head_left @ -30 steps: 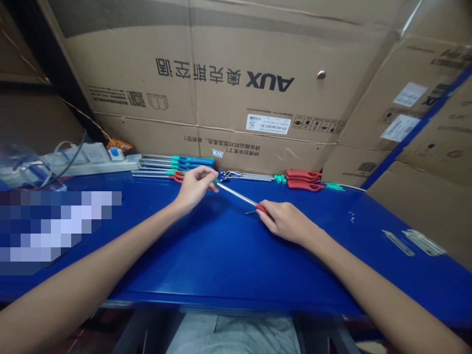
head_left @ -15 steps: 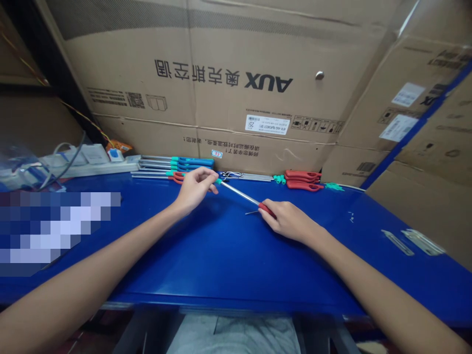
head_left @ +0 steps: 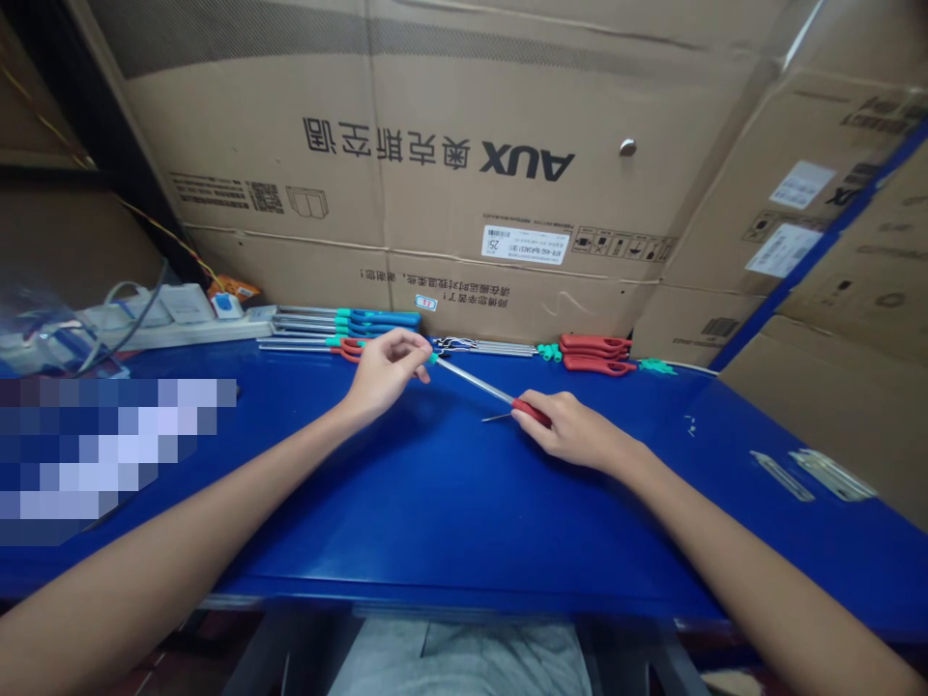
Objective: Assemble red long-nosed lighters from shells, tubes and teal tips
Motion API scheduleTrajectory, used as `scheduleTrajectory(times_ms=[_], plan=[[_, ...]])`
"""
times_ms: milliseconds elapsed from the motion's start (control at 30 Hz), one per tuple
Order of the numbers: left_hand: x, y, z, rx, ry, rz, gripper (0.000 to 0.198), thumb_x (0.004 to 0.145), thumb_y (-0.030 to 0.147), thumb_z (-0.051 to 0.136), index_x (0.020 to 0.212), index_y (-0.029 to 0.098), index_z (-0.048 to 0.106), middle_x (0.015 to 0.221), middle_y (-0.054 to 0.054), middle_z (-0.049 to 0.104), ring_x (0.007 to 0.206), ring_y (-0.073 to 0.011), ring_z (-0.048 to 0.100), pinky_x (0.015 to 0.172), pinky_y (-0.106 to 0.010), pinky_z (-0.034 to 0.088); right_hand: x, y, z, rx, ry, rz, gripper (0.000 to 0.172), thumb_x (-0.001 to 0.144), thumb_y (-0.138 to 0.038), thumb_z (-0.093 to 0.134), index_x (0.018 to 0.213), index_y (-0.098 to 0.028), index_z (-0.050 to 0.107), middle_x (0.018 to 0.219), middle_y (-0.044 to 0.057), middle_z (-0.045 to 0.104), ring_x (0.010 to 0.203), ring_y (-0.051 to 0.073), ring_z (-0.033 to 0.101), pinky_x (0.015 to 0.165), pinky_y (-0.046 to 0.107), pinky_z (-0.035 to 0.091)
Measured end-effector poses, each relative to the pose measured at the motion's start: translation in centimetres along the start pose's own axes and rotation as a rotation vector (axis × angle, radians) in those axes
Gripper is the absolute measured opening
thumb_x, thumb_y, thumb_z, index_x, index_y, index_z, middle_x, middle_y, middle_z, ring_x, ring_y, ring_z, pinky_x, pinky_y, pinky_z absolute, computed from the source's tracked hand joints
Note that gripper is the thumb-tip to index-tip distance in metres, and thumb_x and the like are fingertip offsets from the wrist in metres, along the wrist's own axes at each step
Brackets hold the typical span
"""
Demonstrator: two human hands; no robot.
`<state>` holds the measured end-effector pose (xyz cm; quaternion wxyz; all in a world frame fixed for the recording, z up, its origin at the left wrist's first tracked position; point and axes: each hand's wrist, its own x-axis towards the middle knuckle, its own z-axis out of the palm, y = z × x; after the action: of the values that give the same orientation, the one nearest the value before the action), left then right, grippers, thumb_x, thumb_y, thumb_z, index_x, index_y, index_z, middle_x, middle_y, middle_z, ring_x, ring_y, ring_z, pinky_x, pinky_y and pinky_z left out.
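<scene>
Here, in the head view, a steel-shafted tool [head_left: 475, 380] with a teal collar and a red grip is held slanting across the blue surface [head_left: 435, 503]. Its teal end is gripped by the closed left hand [head_left: 384, 372], and its red grip is pinched by the closed right hand [head_left: 572, 430]. A thin metal pin [head_left: 497, 418] is seen just beside that grip. Behind, blue-handled tools [head_left: 381, 318] and red-handled tools [head_left: 595, 354] are laid in rows against an AUX carton [head_left: 435, 193], with a power strip [head_left: 181, 329] further left.
</scene>
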<state>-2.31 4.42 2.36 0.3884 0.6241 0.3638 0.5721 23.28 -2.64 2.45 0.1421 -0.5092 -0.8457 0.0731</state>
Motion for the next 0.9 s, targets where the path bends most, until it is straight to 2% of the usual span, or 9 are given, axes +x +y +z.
scheduleTrajectory(times_ms=[433,700,900], plan=[[0.05,0.10,-0.17,0.017,-0.032,0.095,0.011,0.073,0.021,0.065,0.080,0.016,0.059,0.056,0.001,0.062,0.054,-0.0133,0.062,0.056,-0.026,0.048,-0.14,-0.19,-0.33,0.120,-0.010,-0.002,0.028,0.095,-0.040,0.039,0.088,-0.020,0.056,0.064,-0.001,0.056,0.052,0.011,0.046,0.055,0.024,0.032],[-0.14,0.58,-0.21,0.019,-0.043,0.121,0.007,0.075,0.018,0.063,0.081,0.016,0.060,0.056,0.001,0.061,0.055,-0.0124,0.060,0.059,-0.025,0.048,-0.12,-0.30,-0.53,0.257,-0.048,-0.004,0.031,0.095,-0.042,0.039,0.085,-0.019,0.057,0.068,0.000,0.060,0.055,0.011,0.050,0.055,0.024,0.036],[0.19,0.41,-0.44,-0.018,0.024,0.045,0.022,0.068,0.020,0.071,0.089,0.015,0.067,0.065,0.000,0.066,0.060,-0.0129,0.062,0.061,-0.025,0.050,-0.06,-0.62,-0.67,0.234,-0.031,0.006,0.029,0.095,-0.040,0.040,0.085,-0.018,0.057,0.068,0.001,0.061,0.055,0.011,0.050,0.055,0.024,0.035]])
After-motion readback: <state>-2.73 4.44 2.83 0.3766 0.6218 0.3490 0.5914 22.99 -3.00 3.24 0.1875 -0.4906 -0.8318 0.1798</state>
